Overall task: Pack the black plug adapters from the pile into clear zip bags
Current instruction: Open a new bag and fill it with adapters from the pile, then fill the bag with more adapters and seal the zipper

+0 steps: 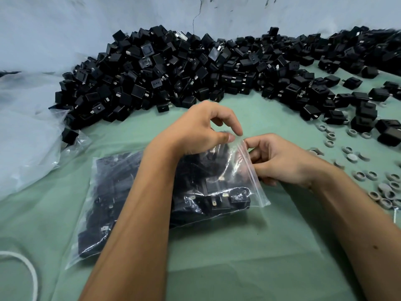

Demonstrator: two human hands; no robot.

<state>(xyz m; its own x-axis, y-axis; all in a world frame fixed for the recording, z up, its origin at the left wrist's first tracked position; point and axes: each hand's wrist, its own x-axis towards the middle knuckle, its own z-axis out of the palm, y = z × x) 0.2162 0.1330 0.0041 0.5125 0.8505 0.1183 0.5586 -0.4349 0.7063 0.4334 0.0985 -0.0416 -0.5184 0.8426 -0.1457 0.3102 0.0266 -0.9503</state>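
Note:
A clear zip bag [245, 185] full of black plug adapters lies on the green table [238, 257] in front of me. My left hand [201, 131] pinches the bag's zip strip at its far end between thumb and forefinger. My right hand [280, 159] grips the same strip just to the right, fingers curled round it. A big pile of black plug adapters [173, 68] stretches along the wall behind, from the left to the far right.
Several grey rings and caps [368, 170] lie scattered at the right. Loose clear plastic bags [26, 137] are heaped at the left. A white cord [28, 268] curves at the lower left corner.

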